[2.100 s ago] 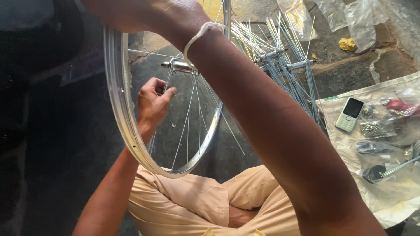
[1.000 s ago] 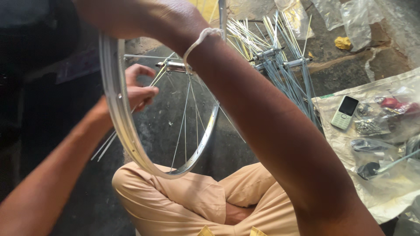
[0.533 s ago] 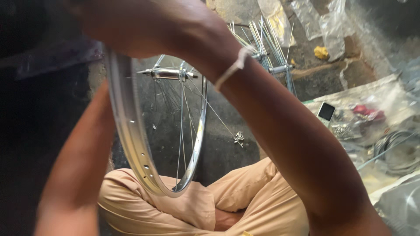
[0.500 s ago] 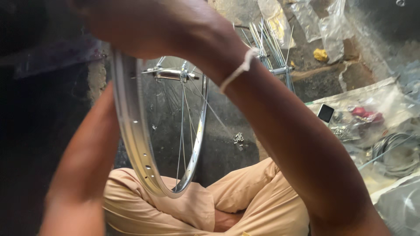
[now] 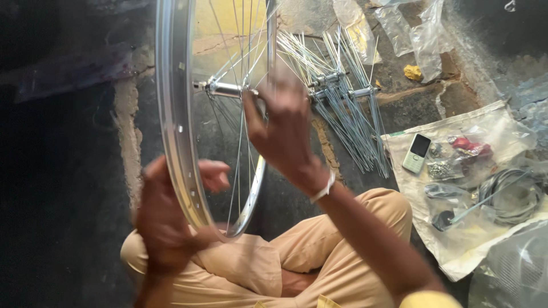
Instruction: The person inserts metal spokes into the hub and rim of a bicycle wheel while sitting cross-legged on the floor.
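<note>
While the wheel rim point(image 5: 174, 125) stands upright over the lap, the right hand point(image 5: 285, 122) has dropped from the rim's top to the hub point(image 5: 225, 88), grip pinching spokes; left hand point(image 5: 165, 217) now clasps the near rim. Phone point(image 5: 416, 153) lies right.

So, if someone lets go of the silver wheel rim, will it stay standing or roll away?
Probably not stay: the rim stands on edge, steadied by the left hand, so it could roll or tip. It looks stiff but light, being thin metal. Its few thin spokes may bend easily.
</note>
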